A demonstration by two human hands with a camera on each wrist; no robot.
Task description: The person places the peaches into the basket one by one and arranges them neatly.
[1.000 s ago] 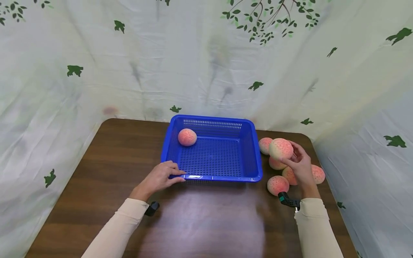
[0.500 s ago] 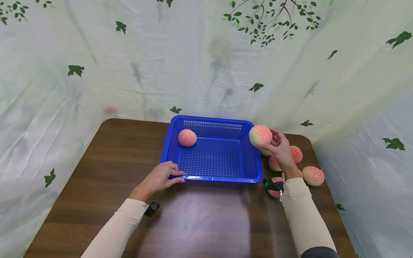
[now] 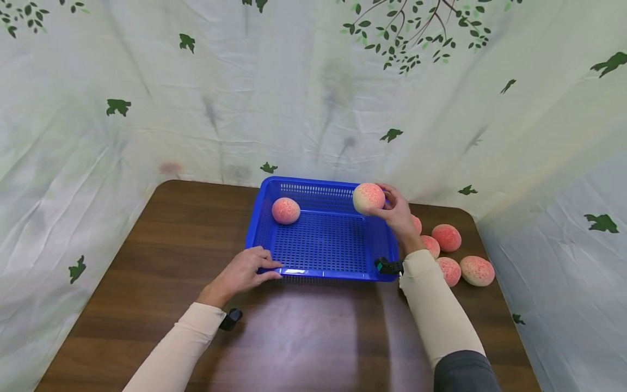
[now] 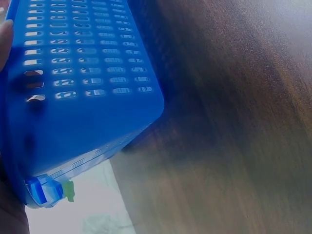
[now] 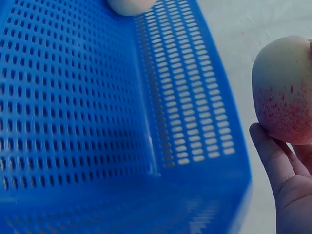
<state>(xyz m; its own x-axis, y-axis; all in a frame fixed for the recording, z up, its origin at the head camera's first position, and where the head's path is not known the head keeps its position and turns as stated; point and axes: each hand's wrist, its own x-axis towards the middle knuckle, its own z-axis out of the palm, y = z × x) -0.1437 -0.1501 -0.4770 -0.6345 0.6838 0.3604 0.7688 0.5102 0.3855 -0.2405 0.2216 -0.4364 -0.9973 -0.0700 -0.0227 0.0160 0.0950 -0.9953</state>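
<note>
As held, peach [image 3: 368, 197] seemingly upright.

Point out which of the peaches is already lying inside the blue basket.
The peach in the basket's far left corner. Another peach is held above it by the right hand; the rest lie on the table.

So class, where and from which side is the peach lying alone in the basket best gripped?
Take the peach across its round middle, coming from above: it lies in the far left corner of the basket, so the walls block a side approach, probably. The top is free.
</note>
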